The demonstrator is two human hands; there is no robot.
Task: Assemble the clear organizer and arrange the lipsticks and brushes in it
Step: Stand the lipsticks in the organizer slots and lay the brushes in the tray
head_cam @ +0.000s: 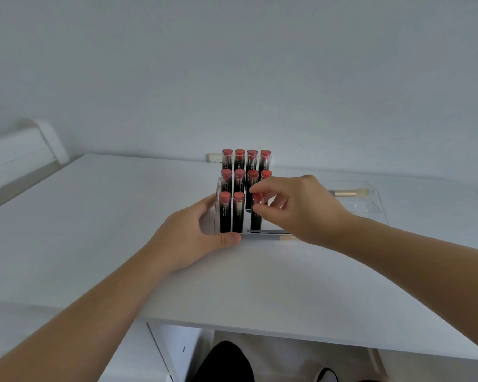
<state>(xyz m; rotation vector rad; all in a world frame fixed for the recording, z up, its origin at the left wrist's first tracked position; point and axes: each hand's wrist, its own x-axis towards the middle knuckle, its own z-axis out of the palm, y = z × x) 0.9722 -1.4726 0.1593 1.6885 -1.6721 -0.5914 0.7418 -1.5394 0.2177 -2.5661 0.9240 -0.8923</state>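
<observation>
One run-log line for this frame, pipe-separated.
step: seating lipsticks | right hand pinches red-capped black lipstick, front row third slot | left hand steadies clear acrylic organizer | fourth slot unfilled

We see small pale lettering running up the dark lipstick tubes (225, 216). It is too blurred to read.

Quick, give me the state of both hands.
Left hand: fingers and thumb curled round the organizer's near-left corner, holding it.
Right hand: pinching a lipstick in the front row.
</observation>
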